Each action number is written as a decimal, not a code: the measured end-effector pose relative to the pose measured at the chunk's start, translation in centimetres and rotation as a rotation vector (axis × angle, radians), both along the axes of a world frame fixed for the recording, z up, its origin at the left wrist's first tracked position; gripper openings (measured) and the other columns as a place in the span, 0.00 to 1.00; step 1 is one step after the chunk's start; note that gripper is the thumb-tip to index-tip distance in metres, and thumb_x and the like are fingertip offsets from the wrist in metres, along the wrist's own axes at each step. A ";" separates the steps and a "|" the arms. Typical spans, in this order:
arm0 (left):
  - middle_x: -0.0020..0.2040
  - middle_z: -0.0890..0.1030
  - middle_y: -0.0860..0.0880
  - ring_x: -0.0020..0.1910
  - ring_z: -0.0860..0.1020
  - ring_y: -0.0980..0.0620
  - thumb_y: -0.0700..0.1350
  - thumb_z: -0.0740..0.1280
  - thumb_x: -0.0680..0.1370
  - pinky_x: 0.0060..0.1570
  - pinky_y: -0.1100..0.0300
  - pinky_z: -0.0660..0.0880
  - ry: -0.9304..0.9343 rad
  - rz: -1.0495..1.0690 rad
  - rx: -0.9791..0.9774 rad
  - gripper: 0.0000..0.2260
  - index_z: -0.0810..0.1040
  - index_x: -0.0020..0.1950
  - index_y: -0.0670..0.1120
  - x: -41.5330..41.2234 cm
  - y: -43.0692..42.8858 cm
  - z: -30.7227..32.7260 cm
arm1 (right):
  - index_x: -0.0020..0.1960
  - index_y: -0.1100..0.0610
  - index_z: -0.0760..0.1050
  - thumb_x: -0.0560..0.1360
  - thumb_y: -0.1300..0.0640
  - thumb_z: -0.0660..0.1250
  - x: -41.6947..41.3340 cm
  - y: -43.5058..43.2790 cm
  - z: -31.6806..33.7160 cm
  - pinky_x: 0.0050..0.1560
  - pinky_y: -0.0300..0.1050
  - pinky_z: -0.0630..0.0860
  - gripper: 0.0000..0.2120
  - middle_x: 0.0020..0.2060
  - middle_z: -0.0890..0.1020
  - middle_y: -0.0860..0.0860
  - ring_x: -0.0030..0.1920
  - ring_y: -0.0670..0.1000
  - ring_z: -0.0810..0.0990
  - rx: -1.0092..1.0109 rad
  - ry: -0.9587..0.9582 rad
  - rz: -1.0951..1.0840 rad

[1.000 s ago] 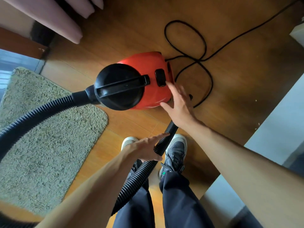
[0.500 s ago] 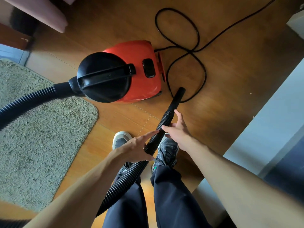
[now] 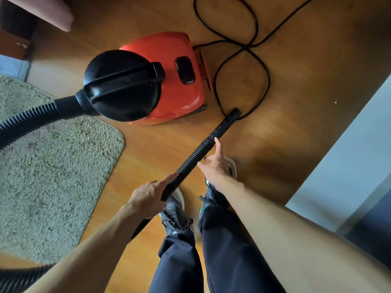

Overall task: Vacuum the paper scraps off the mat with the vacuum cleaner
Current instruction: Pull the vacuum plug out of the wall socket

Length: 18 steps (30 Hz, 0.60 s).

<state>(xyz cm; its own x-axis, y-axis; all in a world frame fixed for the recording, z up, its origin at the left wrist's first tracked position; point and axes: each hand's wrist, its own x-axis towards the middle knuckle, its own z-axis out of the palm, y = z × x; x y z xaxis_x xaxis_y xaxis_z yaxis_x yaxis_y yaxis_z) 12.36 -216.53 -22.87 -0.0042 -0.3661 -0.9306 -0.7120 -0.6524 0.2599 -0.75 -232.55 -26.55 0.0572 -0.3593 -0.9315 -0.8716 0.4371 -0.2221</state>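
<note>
A red vacuum cleaner with a black domed front stands on the wooden floor ahead of me. Its black ribbed hose leaves the dome to the left, loops out of view, and comes back up between my hands. The smooth nozzle end points away, near the power cord. My left hand is wrapped around the hose low down, index finger stretched along it. My right hand touches the hose higher up with fingers spread, not closed. The beige shaggy mat lies at left. No paper scraps are visible on it.
A black power cord lies in loops on the floor behind and right of the vacuum. A pale wall or cabinet face runs along the right. Pink fabric hangs at top left. My shoes stand below the hose.
My right hand left the vacuum's body and came back to the hose. The hose end rose and now points further out. My left hand kept its hold on the hose.
</note>
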 end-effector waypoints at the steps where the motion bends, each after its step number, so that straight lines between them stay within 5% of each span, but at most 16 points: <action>1: 0.63 0.79 0.45 0.44 0.81 0.47 0.41 0.68 0.74 0.35 0.56 0.78 -0.031 -0.010 -0.002 0.43 0.47 0.78 0.67 0.0 0.2 -0.5 | 0.78 0.39 0.45 0.75 0.62 0.69 0.1 0.3 -0.4 0.51 0.51 0.80 0.45 0.54 0.81 0.52 0.49 0.53 0.80 -0.010 -0.009 0.023; 11: 0.49 0.78 0.46 0.40 0.76 0.47 0.47 0.69 0.75 0.31 0.59 0.71 -0.018 -0.007 -0.034 0.39 0.49 0.80 0.61 -0.7 -0.4 -1.1 | 0.80 0.45 0.42 0.77 0.56 0.69 -0.7 -0.4 0.0 0.51 0.45 0.76 0.44 0.68 0.73 0.55 0.59 0.55 0.78 -0.048 -0.026 0.263; 15: 0.57 0.81 0.42 0.48 0.79 0.45 0.57 0.70 0.77 0.39 0.56 0.74 0.026 0.022 -0.033 0.43 0.45 0.82 0.53 -1.0 -2.7 2.2 | 0.80 0.50 0.44 0.77 0.52 0.69 -1.3 -2.1 3.6 0.62 0.48 0.70 0.43 0.73 0.66 0.56 0.68 0.58 0.71 -0.029 -0.033 0.477; 18: 0.53 0.81 0.43 0.43 0.77 0.46 0.60 0.67 0.78 0.36 0.56 0.72 0.026 0.021 -0.045 0.42 0.43 0.82 0.50 -0.6 -4.9 5.6 | 0.80 0.51 0.45 0.76 0.50 0.70 -1.2 -3.4 7.4 0.66 0.54 0.70 0.43 0.73 0.65 0.59 0.69 0.61 0.70 -0.043 -0.026 0.613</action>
<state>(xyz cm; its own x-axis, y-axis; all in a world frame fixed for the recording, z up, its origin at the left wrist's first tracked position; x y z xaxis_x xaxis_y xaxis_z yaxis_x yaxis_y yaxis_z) 11.77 -221.39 -17.24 -0.0195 -0.4076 -0.9130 -0.6910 -0.6545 0.3070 -1.97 -235.98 -19.17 0.2874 -0.2907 -0.9126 -0.9556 -0.1518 -0.2526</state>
